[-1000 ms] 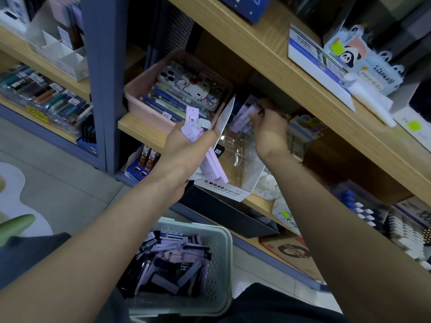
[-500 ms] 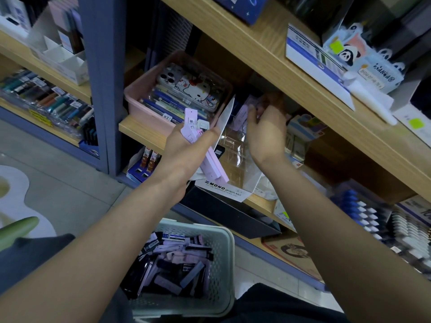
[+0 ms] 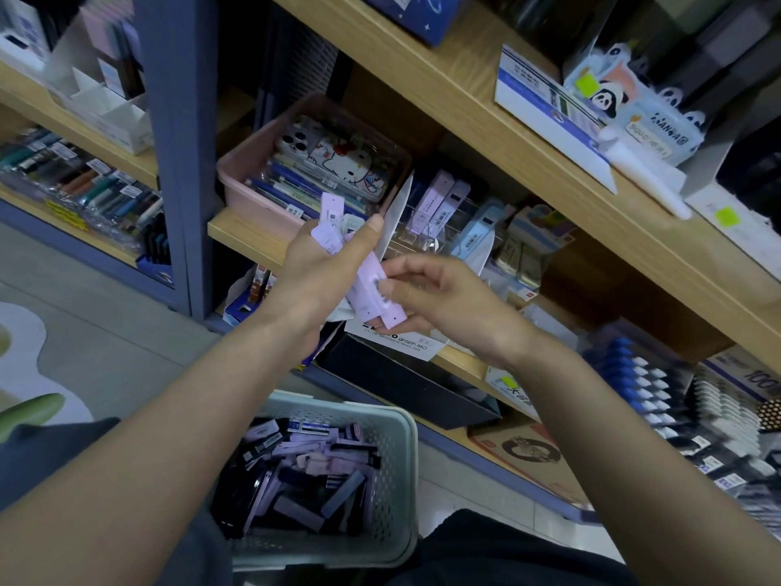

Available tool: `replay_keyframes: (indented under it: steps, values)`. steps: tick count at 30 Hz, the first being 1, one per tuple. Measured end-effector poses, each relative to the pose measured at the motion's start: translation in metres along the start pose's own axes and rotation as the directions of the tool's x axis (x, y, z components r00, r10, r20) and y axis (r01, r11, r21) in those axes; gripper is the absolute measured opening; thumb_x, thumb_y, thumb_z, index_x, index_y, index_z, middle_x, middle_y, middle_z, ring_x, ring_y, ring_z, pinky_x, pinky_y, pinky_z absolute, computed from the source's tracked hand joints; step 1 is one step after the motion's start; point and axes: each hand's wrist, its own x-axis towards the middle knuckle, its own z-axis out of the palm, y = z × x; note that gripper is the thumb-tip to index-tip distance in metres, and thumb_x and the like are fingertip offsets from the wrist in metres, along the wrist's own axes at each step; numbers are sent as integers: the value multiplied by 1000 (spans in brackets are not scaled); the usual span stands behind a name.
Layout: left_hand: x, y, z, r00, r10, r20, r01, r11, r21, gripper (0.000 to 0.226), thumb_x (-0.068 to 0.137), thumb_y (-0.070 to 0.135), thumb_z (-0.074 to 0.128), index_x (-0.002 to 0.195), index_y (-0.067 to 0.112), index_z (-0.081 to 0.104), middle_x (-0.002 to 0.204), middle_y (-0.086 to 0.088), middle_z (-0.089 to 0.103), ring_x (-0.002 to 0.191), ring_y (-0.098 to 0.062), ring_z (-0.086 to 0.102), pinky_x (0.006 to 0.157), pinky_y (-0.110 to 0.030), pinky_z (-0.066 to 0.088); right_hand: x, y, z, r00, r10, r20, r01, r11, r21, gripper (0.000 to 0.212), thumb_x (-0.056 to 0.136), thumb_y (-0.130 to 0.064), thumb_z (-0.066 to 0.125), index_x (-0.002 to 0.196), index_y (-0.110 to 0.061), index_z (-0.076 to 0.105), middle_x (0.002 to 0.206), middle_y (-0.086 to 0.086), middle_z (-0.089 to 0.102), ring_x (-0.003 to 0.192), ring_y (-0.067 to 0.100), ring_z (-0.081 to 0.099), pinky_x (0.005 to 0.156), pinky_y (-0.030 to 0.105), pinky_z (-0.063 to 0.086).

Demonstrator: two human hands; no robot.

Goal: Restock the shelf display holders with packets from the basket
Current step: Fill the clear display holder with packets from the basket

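Here, left hand [image 3: 315, 270] grips slim lilac packets [image 3: 368, 269]; right hand [image 3: 448, 298] pinches one's lower end.

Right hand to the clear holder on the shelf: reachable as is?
Probably yes. The right hand sits just in front of the clear holder, nothing between them. It pinches a lilac packet from the bunch the left hand grips, so it would arrive carrying that.
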Motion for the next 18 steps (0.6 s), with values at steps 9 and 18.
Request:
replay_keyframes:
  steps: [9,18]
  values:
    - [-8,3,2,993,46,107,-43,999,-29,18,92,35,53,82,21,51,70,2,56,63,-13,55,58,-26,46,-5,8,-3,998,55,5,-55,987,153,12,98,-8,42,96,-5,53,75,-1,70,63,11,68,66,22,57]
    - [0,0,-1,999,-25,27,26,999,-37,14,91,37,55,90,23,51,84,-1,57,49,-4,55,45,-18,48,22,19,-32,820,-27,-572,170,965,198,23,91,-2,55,113,-2,49,94,5,67,77,9,68,73,20,56]
